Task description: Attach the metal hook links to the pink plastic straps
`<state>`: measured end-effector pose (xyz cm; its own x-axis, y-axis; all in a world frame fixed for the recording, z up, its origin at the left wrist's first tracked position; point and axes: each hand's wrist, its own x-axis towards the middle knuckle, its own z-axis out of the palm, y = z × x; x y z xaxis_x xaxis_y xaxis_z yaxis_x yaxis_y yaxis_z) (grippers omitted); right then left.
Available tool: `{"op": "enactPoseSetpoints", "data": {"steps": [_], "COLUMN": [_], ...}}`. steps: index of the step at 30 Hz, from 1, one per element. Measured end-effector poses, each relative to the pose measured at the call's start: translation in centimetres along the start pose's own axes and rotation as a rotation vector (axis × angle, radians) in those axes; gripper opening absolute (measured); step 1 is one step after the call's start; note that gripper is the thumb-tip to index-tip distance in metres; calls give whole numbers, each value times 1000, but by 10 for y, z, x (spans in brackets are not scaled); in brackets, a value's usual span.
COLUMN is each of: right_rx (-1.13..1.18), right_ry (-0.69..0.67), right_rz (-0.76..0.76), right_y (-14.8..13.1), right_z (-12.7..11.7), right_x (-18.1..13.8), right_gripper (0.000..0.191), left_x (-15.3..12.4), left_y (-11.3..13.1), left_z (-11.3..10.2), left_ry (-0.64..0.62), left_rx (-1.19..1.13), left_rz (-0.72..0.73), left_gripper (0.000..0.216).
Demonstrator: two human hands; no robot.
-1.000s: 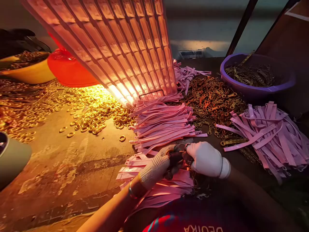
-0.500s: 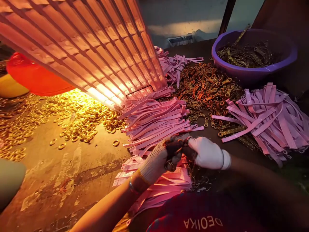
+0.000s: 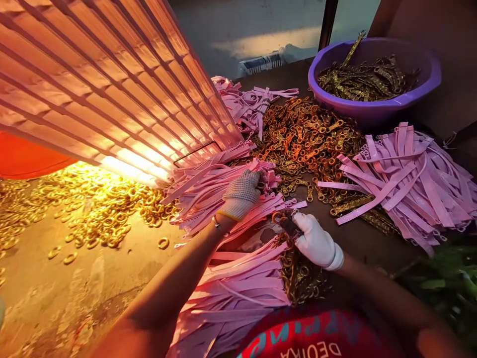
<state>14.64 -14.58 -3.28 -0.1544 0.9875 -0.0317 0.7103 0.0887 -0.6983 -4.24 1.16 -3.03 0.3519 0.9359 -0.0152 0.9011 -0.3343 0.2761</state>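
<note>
My left hand, in a dotted knit glove, reaches forward onto a stack of pink straps, its fingers curled around the strap ends. My right hand, in a smooth white glove, is closed near a dark tool with a brass ring at its tip. Below both hands lies a second bundle of pink straps with brass clasps on their ends.
A slatted pink panel leans over the left half, lit from below. Loose gold rings cover the floor at left. A heap of brass clasps lies ahead, with a purple basin behind it and another strap pile at right.
My left hand has left the right hand and moved forward onto the strap stack. The right hand stays low with the tool. The view has shifted rightward and nearer.
</note>
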Motion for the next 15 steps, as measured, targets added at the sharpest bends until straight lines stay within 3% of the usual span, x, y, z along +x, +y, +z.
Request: {"op": "enactPoseSetpoints", "data": {"steps": [3, 6, 9, 12, 15], "right_rx": [-67, -58, -41, -14, -26], "right_ry": [-8, 20, 73, 75, -18], "right_rz": [28, -23, -160, -295, -333], "right_y": [-1, -1, -5, -16, -35], "right_z": [1, 3, 1, -5, -11], "right_x": [-1, 2, 4, 6, 7], "right_gripper": [28, 32, 45, 54, 49], "left_x": [4, -6, -35, -80, -124], "left_y": [4, 5, 7, 15, 26], "left_z": [9, 1, -23, -47, -55], "left_ry": [-4, 50, 78, -151, -264], "left_rx": [12, -30, -457, -1030, -1272], "left_rz": [7, 14, -88, -364, -549], "left_gripper": [24, 17, 12, 23, 32]}}
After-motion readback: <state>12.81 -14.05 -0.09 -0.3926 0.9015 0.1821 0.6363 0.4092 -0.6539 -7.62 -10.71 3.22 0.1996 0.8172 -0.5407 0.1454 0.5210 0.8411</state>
